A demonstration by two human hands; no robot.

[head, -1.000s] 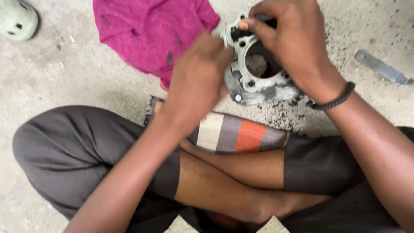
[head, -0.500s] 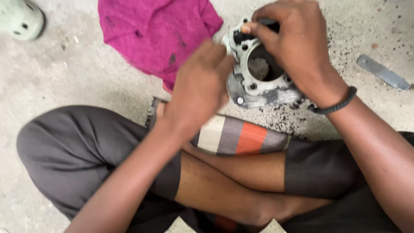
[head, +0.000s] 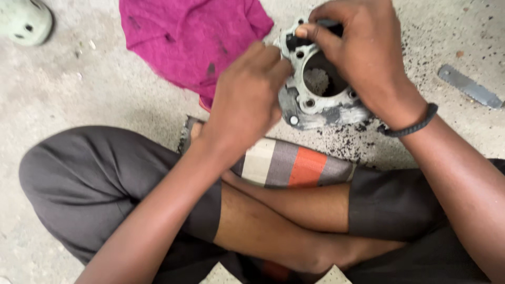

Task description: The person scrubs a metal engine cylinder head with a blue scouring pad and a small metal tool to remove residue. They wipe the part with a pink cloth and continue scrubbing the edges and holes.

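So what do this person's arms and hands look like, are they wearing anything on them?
Both forearms are bare, with no sleeves in view, and both hands are bare too, without gloves. The left hand has nothing on its wrist. The right hand has a thin dark bracelet around the wrist. No rings or watch are visible.

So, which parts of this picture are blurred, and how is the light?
Head view: the left hand is smeared by motion blur; the right hand and the grey metal engine part are fairly sharp. Light is soft and even, without glare; the magenta rag looks clear.
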